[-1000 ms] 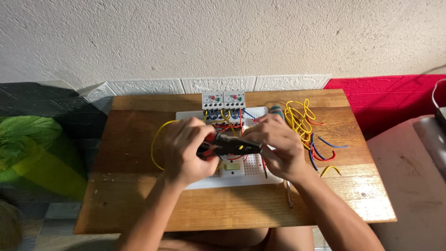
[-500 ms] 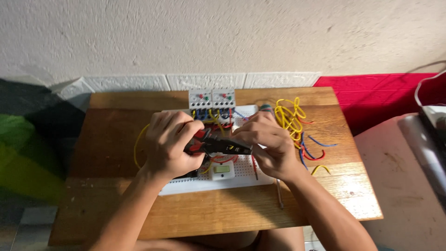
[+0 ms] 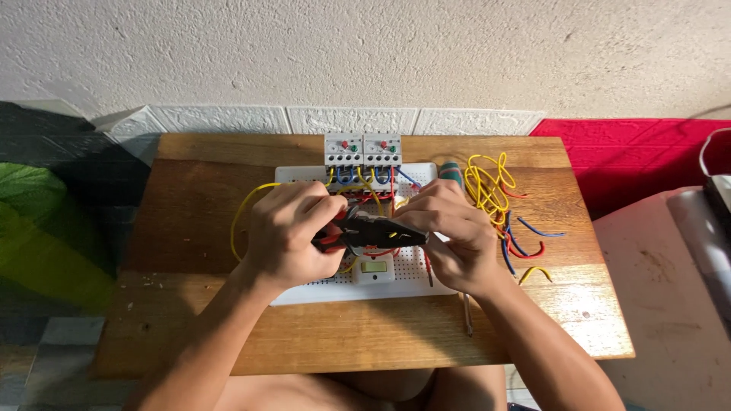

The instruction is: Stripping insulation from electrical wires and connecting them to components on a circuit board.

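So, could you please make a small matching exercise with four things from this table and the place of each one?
Things:
1. pliers
2. two grey relay blocks
3. pile of loose wires
4. small white switch

Places:
A. at the far edge of the white board, near the wall
B. on the bare wood to the right of the white board
C. held between the left hand and the right hand
D. on the white board, just below the hands

Pairs: 1-C, 2-A, 3-B, 4-D
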